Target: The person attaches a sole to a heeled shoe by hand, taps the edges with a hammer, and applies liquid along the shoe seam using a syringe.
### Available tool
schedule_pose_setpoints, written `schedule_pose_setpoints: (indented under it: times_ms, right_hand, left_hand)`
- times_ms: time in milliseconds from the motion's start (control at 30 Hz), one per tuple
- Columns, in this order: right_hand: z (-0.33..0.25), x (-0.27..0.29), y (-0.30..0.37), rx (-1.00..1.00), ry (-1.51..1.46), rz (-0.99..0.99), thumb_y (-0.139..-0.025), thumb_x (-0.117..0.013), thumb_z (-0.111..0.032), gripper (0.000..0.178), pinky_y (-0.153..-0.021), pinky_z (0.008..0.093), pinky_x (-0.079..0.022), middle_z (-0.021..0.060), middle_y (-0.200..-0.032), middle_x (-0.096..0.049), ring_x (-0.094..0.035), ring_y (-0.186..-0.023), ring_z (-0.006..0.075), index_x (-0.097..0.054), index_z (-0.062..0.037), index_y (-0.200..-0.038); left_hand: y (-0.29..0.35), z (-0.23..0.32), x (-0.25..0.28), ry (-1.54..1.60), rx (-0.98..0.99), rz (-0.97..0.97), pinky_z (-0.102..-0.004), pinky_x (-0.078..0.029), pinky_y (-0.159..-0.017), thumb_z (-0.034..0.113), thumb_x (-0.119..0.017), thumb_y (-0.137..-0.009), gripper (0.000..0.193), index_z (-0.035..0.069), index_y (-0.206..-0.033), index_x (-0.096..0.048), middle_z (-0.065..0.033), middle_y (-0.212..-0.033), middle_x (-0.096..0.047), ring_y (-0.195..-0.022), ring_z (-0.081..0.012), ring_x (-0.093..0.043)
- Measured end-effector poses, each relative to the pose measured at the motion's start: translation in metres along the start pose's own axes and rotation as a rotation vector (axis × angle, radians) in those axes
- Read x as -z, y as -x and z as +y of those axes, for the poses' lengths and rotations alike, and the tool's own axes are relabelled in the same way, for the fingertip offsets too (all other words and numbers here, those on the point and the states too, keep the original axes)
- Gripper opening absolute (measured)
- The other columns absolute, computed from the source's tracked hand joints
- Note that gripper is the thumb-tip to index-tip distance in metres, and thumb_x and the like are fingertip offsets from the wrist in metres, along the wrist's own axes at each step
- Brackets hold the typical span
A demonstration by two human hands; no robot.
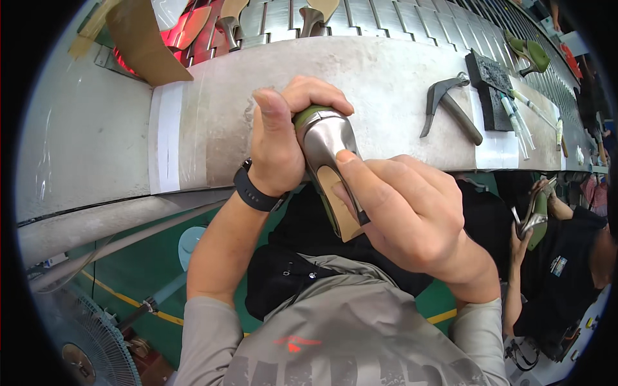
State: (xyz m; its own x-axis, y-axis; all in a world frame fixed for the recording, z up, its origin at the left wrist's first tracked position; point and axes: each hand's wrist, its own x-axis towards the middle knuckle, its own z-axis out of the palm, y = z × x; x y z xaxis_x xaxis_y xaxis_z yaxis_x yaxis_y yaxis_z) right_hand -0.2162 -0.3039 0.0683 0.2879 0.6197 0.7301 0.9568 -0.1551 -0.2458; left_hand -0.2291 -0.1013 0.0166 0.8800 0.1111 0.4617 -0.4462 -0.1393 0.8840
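Note:
A green high-heeled shoe [329, 135] is held upside down in front of my chest, its silver heel and tan sole facing up. My left hand [277, 132], with a black watch on the wrist, wraps its fingers around the far end of the shoe while the thumb stands up apart from it. My right hand [412, 212] grips the heel from the right, a fingertip resting on the silver surface and the dark heel tip showing by the fingers. The right palm side is hidden.
On the pale bench [386, 90] lie a hammer [454, 109], a black block [490, 90] and several syringes [518, 125]. Beyond, a slatted metal conveyor [386, 19] carries shoes. Cardboard [138, 45] stands at far left, a fan [96, 347] below. At right, a co-worker holds a green shoe [537, 215].

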Motion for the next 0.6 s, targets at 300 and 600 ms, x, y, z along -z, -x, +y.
schedule_pose_setpoints:
  times_ms: [300, 600]
  right_hand:
    - [0.02, -0.016, -0.008, 0.105, 0.052, 0.081, -0.071, -0.073, -0.002, 0.04, -0.049, 0.03, -0.05, 0.0082, -0.079, -0.062, -0.06, -0.06, 0.0177, -0.07, 0.0097, -0.11]
    - [0.072, -0.031, -0.032, -0.051, 0.004, 0.056, -0.08, -0.083, -0.009, 0.033, -0.065, 0.0351, -0.057, 0.0108, -0.089, -0.075, -0.073, -0.078, 0.0256, -0.072, -0.0025, -0.111]
  left_hand:
    - [-0.019, 0.014, -0.001, 0.016, 0.152, -0.015, -0.0295, -0.051, -0.082, 0.073, -0.008, -0.105, 0.1, 0.0, -0.092, -0.074, -0.0087, -0.092, -0.072, -0.086, -0.0162, -0.065]
    - [-0.074, -0.028, 0.018, 0.077, 0.203, -0.169, -0.0247, -0.053, -0.078, 0.026, -0.056, -0.107, 0.035, -0.004, -0.102, -0.072, -0.0047, -0.091, -0.071, -0.083, -0.0108, -0.067]
